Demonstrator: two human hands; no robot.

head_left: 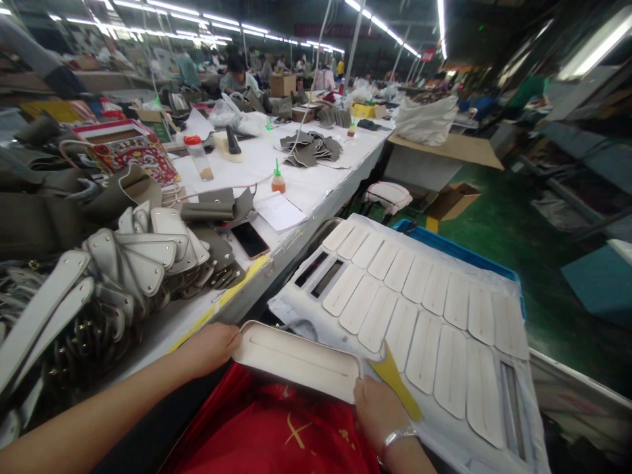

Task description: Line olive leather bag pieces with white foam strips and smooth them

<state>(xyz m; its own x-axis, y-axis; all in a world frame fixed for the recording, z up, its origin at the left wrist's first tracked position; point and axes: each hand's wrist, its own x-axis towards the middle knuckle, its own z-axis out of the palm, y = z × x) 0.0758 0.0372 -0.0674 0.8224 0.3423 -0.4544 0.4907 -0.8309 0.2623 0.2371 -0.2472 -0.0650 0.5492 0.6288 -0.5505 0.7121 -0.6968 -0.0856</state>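
A long cream leather panel (299,359) with rounded corners and a line along its middle spans the space over my red apron (276,428). Its left end is gripped by my left hand (214,349), fingers closed at the edge. My right hand (378,408), with a bracelet at the wrist, is closed on the right end. Just beyond the right hand, a yellow spatula-like tool (395,378) lies on a white board (360,345). Rows of similar cream panels (419,342) cover that board.
On the white table (241,174) to the left are a pile of grey straps (123,263), a phone (250,239), a notepad (280,210), a glue bottle (278,181) and grey leather pieces (311,148). A blue tray (459,247) edges out behind the board. Cardboard boxes (451,201) stand farther back.
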